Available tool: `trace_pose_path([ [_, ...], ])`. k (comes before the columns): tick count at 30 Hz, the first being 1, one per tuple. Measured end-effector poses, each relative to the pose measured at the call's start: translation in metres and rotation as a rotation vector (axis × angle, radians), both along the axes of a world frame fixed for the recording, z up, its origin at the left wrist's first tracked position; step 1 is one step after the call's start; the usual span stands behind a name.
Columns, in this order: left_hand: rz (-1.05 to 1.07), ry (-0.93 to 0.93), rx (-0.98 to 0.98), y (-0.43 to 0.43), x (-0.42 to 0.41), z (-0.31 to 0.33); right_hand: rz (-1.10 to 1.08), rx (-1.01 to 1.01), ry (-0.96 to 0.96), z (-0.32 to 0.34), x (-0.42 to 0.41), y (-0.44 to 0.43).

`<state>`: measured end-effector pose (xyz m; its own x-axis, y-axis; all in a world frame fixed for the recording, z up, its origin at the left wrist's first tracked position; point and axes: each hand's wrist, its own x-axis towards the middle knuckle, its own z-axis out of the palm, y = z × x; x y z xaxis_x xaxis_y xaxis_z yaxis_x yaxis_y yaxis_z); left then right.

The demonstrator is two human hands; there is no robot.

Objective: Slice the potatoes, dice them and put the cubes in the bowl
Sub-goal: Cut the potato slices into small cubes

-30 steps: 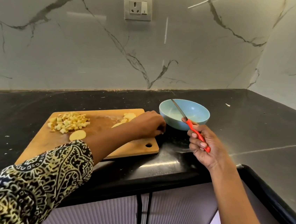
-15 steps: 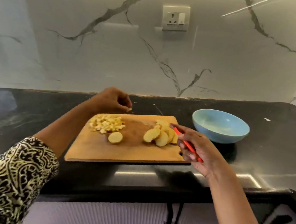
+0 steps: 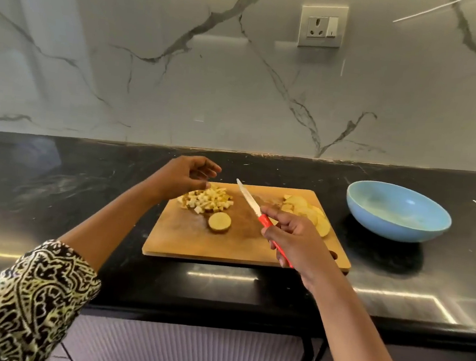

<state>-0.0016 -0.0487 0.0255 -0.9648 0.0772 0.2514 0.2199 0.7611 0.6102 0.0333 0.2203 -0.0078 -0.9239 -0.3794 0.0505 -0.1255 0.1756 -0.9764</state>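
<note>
R. fingers (image 3: 281, 218) wrap the red handle of the knife (image 3: 250, 200), blade slanting up-left over the board (image 3: 189, 240). L. fingers (image 3: 202, 173) are loosely curled at the far edge of the cube pile (image 3: 207, 199); cannot tell if they pinch a cube. A round slice (image 3: 219, 222) lies just beside the pile, with overlapping slices (image 3: 305, 209) at the board's right end. The blue bowl (image 3: 387, 228) stands on the bench (image 3: 84, 181) right of the board, apart; its inside shows bare glaze.

You're in a home kitchen: a black stone countertop (image 3: 53, 190) runs below a white, grey-veined marble backsplash (image 3: 153, 83) with a wall socket (image 3: 322, 26) at far right. Ribbed cabinet fronts (image 3: 183, 351) sit under the near edge, and a wooden chopping board (image 3: 189, 240) carrying cut potato (image 3: 206, 200) lies on the counter before you.
</note>
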Motion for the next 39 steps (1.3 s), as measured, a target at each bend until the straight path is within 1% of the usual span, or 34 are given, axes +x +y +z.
trace_pose_path([
  [4,-0.087,-0.133,-0.217,0.003,0.026,-0.016,-0.008,0.376,0.242,-0.003,0.009,0.002],
  [5,-0.09,-0.114,-0.261,0.004,0.03,-0.022,-0.009,0.449,0.313,-0.003,0.012,0.003],
  [7,-0.063,0.029,-0.392,0.007,0.035,-0.033,-0.022,0.553,0.433,-0.002,0.016,0.003],
  [9,-0.034,0.156,-0.53,0.011,0.035,-0.041,-0.05,0.595,0.516,0.0,0.018,0.003],
  [10,-0.029,0.193,-0.552,0.013,0.034,-0.044,-0.061,0.605,0.538,0.001,0.018,0.002],
  [13,-0.037,0.253,-0.517,0.023,0.03,-0.046,-0.082,0.659,0.581,0.004,0.017,0.001],
  [19,-0.06,0.17,-0.395,0.035,0.022,-0.048,-0.114,0.773,0.618,0.01,0.016,0.003],
  [25,-0.064,0.153,-0.327,0.035,0.022,-0.049,-0.093,0.857,0.683,0.019,0.011,-0.001],
  [30,-0.07,0.183,-0.315,0.036,0.021,-0.052,-0.059,0.979,0.734,0.034,0.003,-0.009],
  [33,-0.062,0.2,-0.332,0.038,0.022,-0.052,-0.039,1.041,0.802,0.038,0.002,-0.019],
  [39,-0.052,0.213,-0.347,0.038,0.02,-0.053,0.033,1.077,0.822,0.04,-0.005,-0.029],
])
